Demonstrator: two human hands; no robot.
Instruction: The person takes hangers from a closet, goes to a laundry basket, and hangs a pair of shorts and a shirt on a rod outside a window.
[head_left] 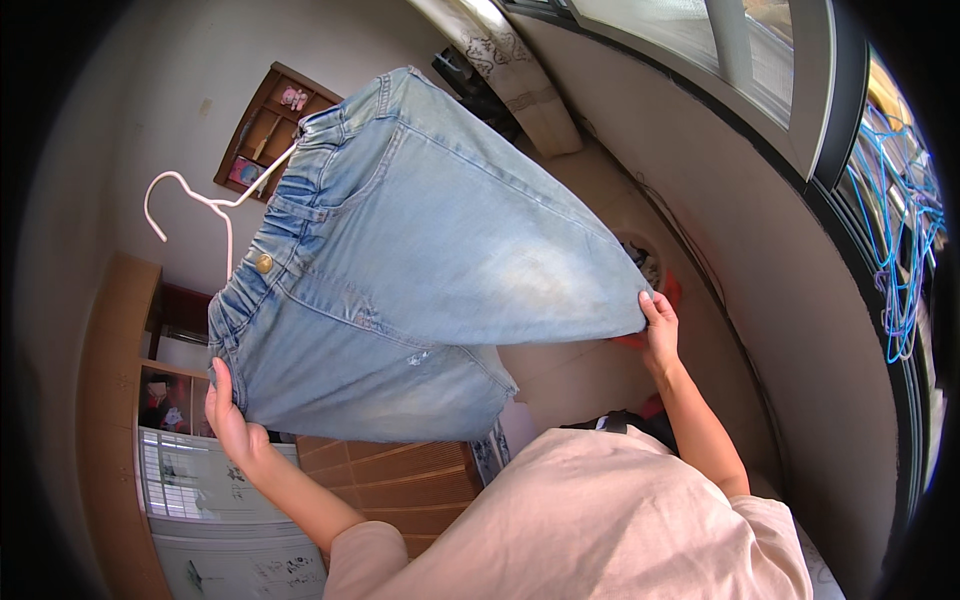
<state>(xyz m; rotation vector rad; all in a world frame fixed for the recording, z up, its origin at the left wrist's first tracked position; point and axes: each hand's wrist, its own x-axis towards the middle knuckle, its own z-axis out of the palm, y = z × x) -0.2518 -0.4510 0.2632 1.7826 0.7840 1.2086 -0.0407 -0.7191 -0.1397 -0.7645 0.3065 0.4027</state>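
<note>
A pair of light blue denim shorts point(450, 240) is stretched out sideways in front of me, its gathered elastic waistband with a brass button toward the left. A white hanger point(213, 203) sits in the waist; its hook and part of its arms stick out to the left. My left hand point(232, 415) grips the lower corner of the waistband, with some fingers hidden behind the cloth. With thumb and fingers my right hand point(658, 322) pinches the hem corner of one leg at the right. The other leg hangs below, its hem free.
At the right, several blue wire hangers point(890, 220) hang beyond the open window point(770, 80). A patterned curtain point(510, 75) hangs at the back. Behind the shorts is a wooden wall shelf point(240, 135); a wooden cabinet point(110, 400) stands at the left, a slatted brown surface point(390, 480) below.
</note>
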